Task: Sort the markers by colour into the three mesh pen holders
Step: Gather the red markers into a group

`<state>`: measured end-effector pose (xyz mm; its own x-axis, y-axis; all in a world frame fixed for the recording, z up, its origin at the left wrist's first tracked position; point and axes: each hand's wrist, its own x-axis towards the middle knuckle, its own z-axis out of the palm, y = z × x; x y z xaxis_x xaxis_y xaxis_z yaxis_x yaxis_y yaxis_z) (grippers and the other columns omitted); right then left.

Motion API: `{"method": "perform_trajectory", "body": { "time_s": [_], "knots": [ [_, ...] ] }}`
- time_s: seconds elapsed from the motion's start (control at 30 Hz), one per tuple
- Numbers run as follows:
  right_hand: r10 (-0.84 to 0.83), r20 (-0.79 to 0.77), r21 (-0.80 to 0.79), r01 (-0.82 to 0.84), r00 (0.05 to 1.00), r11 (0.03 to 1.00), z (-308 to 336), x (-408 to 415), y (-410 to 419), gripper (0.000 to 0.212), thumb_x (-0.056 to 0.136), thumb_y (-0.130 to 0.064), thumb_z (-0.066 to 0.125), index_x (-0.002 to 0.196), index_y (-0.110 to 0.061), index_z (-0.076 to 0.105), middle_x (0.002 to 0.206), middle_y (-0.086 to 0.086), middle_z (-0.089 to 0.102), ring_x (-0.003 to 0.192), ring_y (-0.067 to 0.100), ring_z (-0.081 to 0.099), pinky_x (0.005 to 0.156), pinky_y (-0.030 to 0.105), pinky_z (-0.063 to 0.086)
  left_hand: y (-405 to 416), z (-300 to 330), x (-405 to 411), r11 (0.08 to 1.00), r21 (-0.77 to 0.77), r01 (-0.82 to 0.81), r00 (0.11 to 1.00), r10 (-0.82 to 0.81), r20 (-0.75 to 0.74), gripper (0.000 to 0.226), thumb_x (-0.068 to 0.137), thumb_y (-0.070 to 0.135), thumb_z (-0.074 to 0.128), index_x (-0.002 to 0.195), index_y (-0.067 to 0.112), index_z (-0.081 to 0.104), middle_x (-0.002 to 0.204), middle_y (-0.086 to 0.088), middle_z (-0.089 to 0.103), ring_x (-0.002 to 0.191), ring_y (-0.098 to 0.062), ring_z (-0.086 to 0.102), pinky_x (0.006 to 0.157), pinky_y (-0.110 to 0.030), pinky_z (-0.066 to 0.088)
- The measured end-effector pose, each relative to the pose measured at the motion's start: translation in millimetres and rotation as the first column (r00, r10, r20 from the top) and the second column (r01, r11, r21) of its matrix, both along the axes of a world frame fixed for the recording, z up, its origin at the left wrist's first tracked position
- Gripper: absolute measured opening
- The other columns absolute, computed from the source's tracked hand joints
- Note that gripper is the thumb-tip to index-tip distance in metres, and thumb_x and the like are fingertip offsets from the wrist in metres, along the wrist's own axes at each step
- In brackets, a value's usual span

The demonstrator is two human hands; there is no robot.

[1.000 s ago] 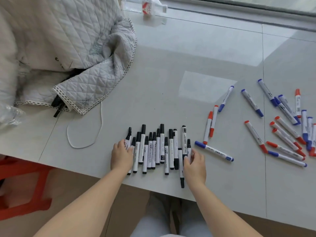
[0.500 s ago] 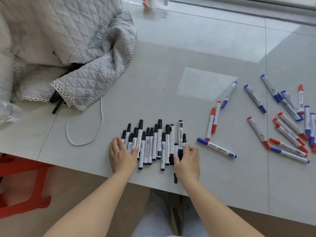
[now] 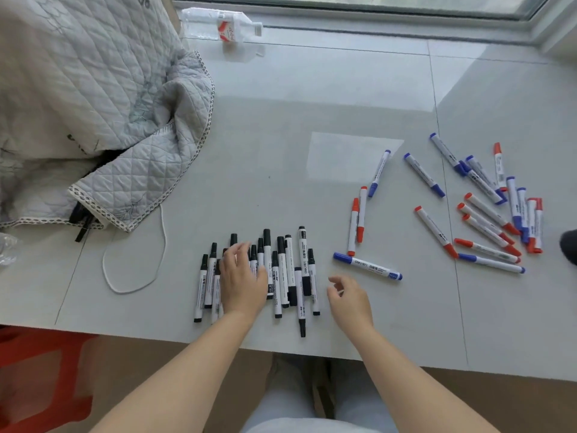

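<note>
Several black-capped markers (image 3: pixel 282 273) lie side by side in a row near the front edge of the grey table (image 3: pixel 281 126). My left hand (image 3: pixel 243 278) rests flat on the middle of that row, fingers spread, covering some markers. My right hand (image 3: pixel 348 300) hovers just right of the row, fingers loosely curled and holding nothing. A blue-capped marker (image 3: pixel 367 266) lies just beyond my right hand. Two red-capped markers (image 3: pixel 357 220) lie further back. A loose pile of red and blue markers (image 3: pixel 496 210) is scattered at the right. No mesh pen holder is in view.
A quilted grey cover (image 3: pixel 103 120) is heaped at the left, with a white cord (image 3: pixel 134 270) looping from it. A plastic bottle (image 3: pixel 223 23) lies at the back by the window. A dark object (image 3: pixel 569 245) shows at the right edge. A red stool (image 3: pixel 40 379) stands below left.
My left hand has slid from the row's left end onto its middle. My right hand has come off the row's right end and lifted away to the right. The row has spread out.
</note>
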<state>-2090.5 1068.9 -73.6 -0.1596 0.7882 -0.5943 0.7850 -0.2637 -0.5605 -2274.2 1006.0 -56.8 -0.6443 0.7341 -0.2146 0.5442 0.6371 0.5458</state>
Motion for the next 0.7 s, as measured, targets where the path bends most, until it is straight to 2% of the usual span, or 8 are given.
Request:
{"method": "perform_trajectory", "body": {
  "time_s": [0.13, 0.2, 0.3, 0.47, 0.57, 0.7],
  "knots": [
    [-0.166, -0.035, -0.030, 0.165, 0.985, 0.986, 5.8, 37.0, 24.4, 0.022, 0.092, -0.022, 0.046, 0.106, -0.020, 0.062, 0.096, -0.004, 0.061, 0.084, 0.011, 0.054, 0.066, 0.022, 0.040, 42.9, 5.0, 36.5, 0.993, 0.013, 0.116, 0.988, -0.116, 0.100, 0.051, 0.088, 0.016, 0.050, 0.136, 0.018, 0.034, 0.133, -0.001, 0.037, 0.118, -0.017, 0.044, 0.092, -0.029, 0.042],
    [-0.210, -0.036, -0.004, 0.210, 0.977, 0.978, 7.2, 59.7, 39.2, 0.019, 0.091, -0.021, 0.047, 0.101, -0.020, 0.064, 0.093, -0.003, 0.062, 0.078, 0.010, 0.055, 0.059, 0.020, 0.039, 65.0, 3.0, 57.1, 0.986, 0.014, 0.166, 0.976, -0.166, 0.143, 0.049, 0.089, 0.017, 0.050, 0.136, 0.019, 0.035, 0.130, 0.001, 0.040, 0.112, -0.012, 0.047, 0.084, -0.026, 0.043],
    [-0.255, -0.019, 0.027, 0.256, 0.967, 0.966, 8.9, 94.8, 59.5, 0.017, 0.091, -0.021, 0.048, 0.097, -0.020, 0.064, 0.087, -0.001, 0.062, 0.072, 0.009, 0.053, 0.054, 0.020, 0.037, 95.6, -1.9, 85.1, 0.977, -0.019, 0.213, 0.955, -0.204, 0.215, 0.043, 0.091, 0.020, 0.050, 0.132, 0.020, 0.039, 0.124, 0.003, 0.046, 0.103, -0.007, 0.048, 0.083, -0.026, 0.043],
    [-0.304, -0.005, 0.014, 0.304, 0.953, 0.953, 7.4, 142.9, 87.9, 0.019, 0.091, -0.020, 0.047, 0.100, -0.019, 0.064, 0.091, -0.003, 0.062, 0.086, 0.014, 0.056, 0.067, 0.024, 0.040, 140.4, -11.5, 111.4, 0.971, -0.139, 0.196, 0.954, -0.157, 0.255, 0.038, 0.092, 0.028, 0.049, 0.129, 0.018, 0.044, 0.118, 0.000, 0.053, 0.091, -0.012, 0.053, 0.083, -0.033, 0.048],
    [-0.289, -0.001, 0.022, 0.289, 0.957, 0.957, 5.5, 161.7, 107.1, 0.020, 0.091, -0.019, 0.047, 0.100, -0.019, 0.065, 0.091, -0.004, 0.062, 0.089, 0.015, 0.057, 0.074, 0.025, 0.043, 164.0, -18.2, 115.2, 0.969, -0.189, 0.158, 0.969, -0.115, 0.221, 0.041, 0.091, 0.032, 0.049, 0.128, 0.016, 0.045, 0.118, -0.002, 0.055, 0.099, -0.019, 0.056, 0.087, -0.038, 0.049],
    [-0.247, 0.006, 0.104, 0.245, 0.969, 0.964, 3.6, 179.2, 137.0, 0.018, 0.089, -0.017, 0.048, 0.095, -0.020, 0.065, 0.088, -0.002, 0.064, 0.084, 0.018, 0.058, 0.071, 0.027, 0.044, 186.7, -27.9, 118.9, 0.971, -0.218, 0.098, 0.985, -0.064, 0.159, 0.046, 0.090, 0.039, 0.050, 0.128, 0.015, 0.044, 0.120, -0.004, 0.055, 0.104, -0.023, 0.054, 0.086, -0.039, 0.047]
  ]
}}
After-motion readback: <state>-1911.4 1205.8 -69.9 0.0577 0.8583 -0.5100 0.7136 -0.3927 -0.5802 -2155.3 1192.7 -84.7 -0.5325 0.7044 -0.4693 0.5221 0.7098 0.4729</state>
